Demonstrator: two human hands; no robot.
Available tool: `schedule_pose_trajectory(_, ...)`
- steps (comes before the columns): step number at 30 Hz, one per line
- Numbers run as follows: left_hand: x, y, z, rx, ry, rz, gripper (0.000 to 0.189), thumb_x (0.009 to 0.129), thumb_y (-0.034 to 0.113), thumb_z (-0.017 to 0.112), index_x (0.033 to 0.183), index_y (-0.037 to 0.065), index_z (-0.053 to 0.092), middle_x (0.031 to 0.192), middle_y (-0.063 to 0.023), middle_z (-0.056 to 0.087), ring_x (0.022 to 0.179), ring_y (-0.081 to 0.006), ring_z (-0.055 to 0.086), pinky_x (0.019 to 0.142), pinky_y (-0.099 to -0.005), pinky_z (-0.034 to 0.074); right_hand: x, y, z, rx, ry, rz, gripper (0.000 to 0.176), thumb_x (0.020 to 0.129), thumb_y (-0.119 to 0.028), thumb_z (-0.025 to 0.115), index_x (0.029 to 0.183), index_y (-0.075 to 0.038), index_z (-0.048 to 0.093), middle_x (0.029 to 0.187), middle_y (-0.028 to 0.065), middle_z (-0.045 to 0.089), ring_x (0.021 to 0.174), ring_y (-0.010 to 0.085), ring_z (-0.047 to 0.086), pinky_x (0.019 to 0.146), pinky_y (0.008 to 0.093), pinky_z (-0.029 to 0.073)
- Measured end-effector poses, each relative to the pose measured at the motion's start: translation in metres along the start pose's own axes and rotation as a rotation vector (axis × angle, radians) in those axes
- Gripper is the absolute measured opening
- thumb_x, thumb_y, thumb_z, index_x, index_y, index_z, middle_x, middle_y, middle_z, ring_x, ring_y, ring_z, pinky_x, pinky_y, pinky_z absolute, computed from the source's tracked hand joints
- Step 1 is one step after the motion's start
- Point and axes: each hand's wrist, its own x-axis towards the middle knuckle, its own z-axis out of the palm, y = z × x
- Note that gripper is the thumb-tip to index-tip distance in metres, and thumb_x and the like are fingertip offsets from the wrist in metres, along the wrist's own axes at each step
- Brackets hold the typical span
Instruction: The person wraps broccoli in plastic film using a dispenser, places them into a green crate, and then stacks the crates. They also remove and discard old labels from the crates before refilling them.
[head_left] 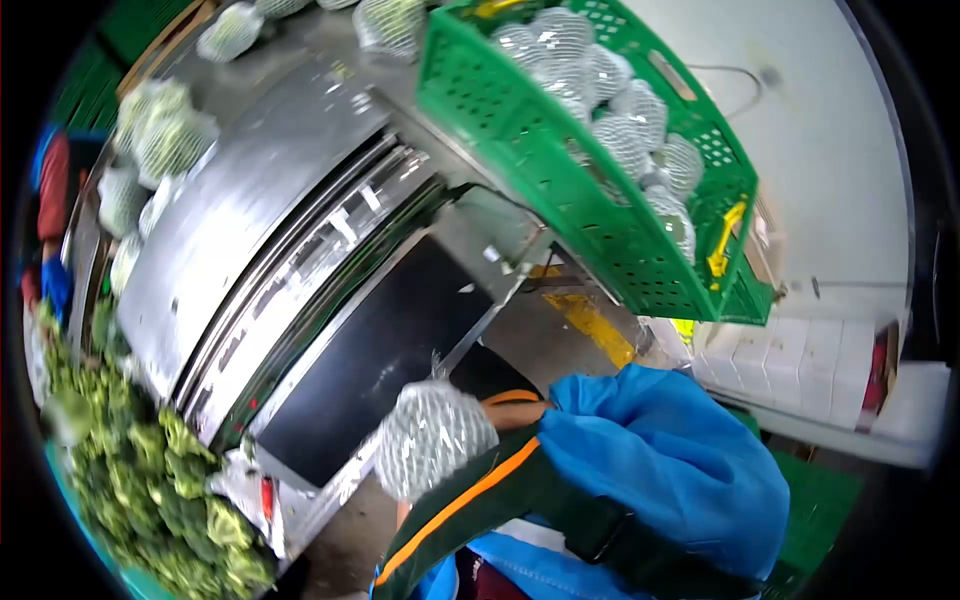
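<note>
A round vegetable head (432, 440) in a white foam net and clear film is at the bottom middle, before my body. My right hand (513, 412) comes out of a blue sleeve and meets its right side, closed on it, with the fingertips hidden behind it. Of my left hand (403, 512) only a sliver of skin shows under the wrapped head, and its fingers are hidden. Just beyond the wrapped head lies the dark flat plate (375, 355) of a metal wrapping station.
A green crate (590, 235) with several net-wrapped heads (620, 140) stands upper right. Loose broccoli (150, 480) is heaped lower left. More wrapped heads (165, 135) sit beside the steel surface (235, 190). A person's red sleeve and blue glove (55, 290) appear at far left.
</note>
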Motion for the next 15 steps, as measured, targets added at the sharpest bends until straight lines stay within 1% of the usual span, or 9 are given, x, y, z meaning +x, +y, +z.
schedule_pose_trajectory(6, -0.01, 0.067, 0.1, -0.398, -0.341, 0.051, 0.025, 0.091, 0.024, 0.043, 0.082, 0.005, 0.056, 0.074, -0.0019, 0.053, 0.067, -0.0124, 0.048, 0.065, -0.0283, 0.044, -0.025, -0.044, -0.038, 0.382, -0.244, -0.111, 0.042, 0.09, -0.02, 0.047, 0.128, -0.001, 0.039, 0.131, 0.0101, 0.04, 0.112, 0.0183, 0.045, 0.094, 0.032, 0.037)
schedule_pose_trajectory(7, -0.01, 0.073, 0.111, -0.378, -0.357, 0.043, 0.025, 0.091, 0.024, 0.043, 0.083, 0.005, 0.056, 0.076, -0.0023, 0.054, 0.069, -0.0128, 0.049, 0.067, -0.0286, 0.044, -0.038, -0.044, -0.053, 0.449, -0.18, -0.103, 0.044, 0.091, -0.02, 0.047, 0.13, -0.001, 0.038, 0.135, 0.0093, 0.038, 0.114, 0.0177, 0.043, 0.095, 0.0321, 0.036)
schedule_pose_trajectory(8, -0.008, 0.077, 0.118, -0.33, -0.342, 0.031, 0.025, 0.092, 0.024, 0.042, 0.083, 0.005, 0.056, 0.077, -0.0027, 0.054, 0.071, -0.0131, 0.049, 0.069, -0.0289, 0.045, -0.058, -0.039, -0.067, 0.445, 0.069, -0.156, 0.051, 0.091, -0.022, 0.048, 0.135, -0.003, 0.03, 0.135, 0.0086, 0.036, 0.116, 0.0165, 0.04, 0.095, 0.0335, 0.035)
schedule_pose_trajectory(9, 0.011, 0.068, 0.099, -0.136, -0.216, -0.031, 0.023, 0.093, 0.023, 0.04, 0.092, 0.005, 0.054, 0.079, -0.0021, 0.053, 0.072, -0.0121, 0.049, 0.069, -0.0273, 0.044, -0.083, -0.049, -0.076, 0.881, 0.311, -0.361, 0.058, 0.088, -0.026, 0.053, 0.136, -0.005, 0.028, 0.135, 0.0097, 0.034, 0.118, 0.0201, 0.04, 0.096, 0.0357, 0.034)
schedule_pose_trajectory(10, 0.031, 0.058, 0.079, 0.05, -0.105, -0.114, 0.023, 0.094, 0.022, 0.037, 0.101, 0.006, 0.052, 0.081, -0.0014, 0.051, 0.073, -0.0111, 0.049, 0.069, -0.0256, 0.044, -0.102, -0.071, -0.092, 0.951, 0.424, -0.548, 0.069, 0.082, -0.029, 0.061, 0.137, -0.006, 0.025, 0.136, 0.0103, 0.03, 0.12, 0.0223, 0.037, 0.099, 0.0373, 0.03)
schedule_pose_trajectory(12, 0.026, 0.071, 0.132, 0.366, -0.254, -0.075, 0.029, 0.096, 0.022, 0.032, 0.114, 0.004, 0.046, 0.084, -0.0002, 0.048, 0.074, -0.0084, 0.048, 0.069, -0.0206, 0.042, -0.123, -0.108, -0.109, 0.413, 0.499, -0.7, 0.067, 0.078, -0.027, 0.066, 0.131, -0.003, 0.034, 0.138, 0.0103, 0.025, 0.123, 0.023, 0.032, 0.102, 0.0376, 0.026)
schedule_pose_trajectory(13, 0.036, 0.071, 0.155, 0.639, -0.182, 0.166, 0.033, 0.096, 0.027, 0.034, 0.114, 0.002, 0.045, 0.084, -0.0014, 0.048, 0.081, -0.0099, 0.048, 0.075, -0.0233, 0.04, -0.128, -0.114, -0.121, 0.214, 0.573, -0.684, 0.064, 0.078, -0.026, 0.067, 0.129, -0.001, 0.037, 0.138, 0.0101, 0.027, 0.124, 0.022, 0.031, 0.102, 0.037, 0.025)
schedule_pose_trajectory(14, 0.044, 0.069, 0.185, 0.598, -0.275, 0.377, 0.037, 0.095, 0.031, 0.035, 0.114, 0.002, 0.046, 0.09, -0.004, 0.05, 0.089, -0.0137, 0.047, 0.08, -0.0278, 0.038, -0.122, -0.097, -0.127, 0.414, 0.64, -0.665, 0.057, 0.078, -0.025, 0.066, 0.124, -0.001, 0.043, 0.133, 0.0108, 0.036, 0.123, 0.0218, 0.034, 0.1, 0.0354, 0.028)
schedule_pose_trajectory(15, 0.048, 0.07, 0.211, 0.549, -0.368, 0.582, 0.041, 0.094, 0.035, 0.037, 0.113, 0.001, 0.048, 0.096, -0.0066, 0.052, 0.097, -0.0175, 0.046, 0.086, -0.0323, 0.036, -0.124, -0.095, -0.129, 0.939, 0.574, -0.489, 0.05, 0.081, -0.024, 0.063, 0.121, -0.001, 0.046, 0.12, 0.0096, 0.049, 0.115, 0.0209, 0.042, 0.098, 0.0331, 0.031)
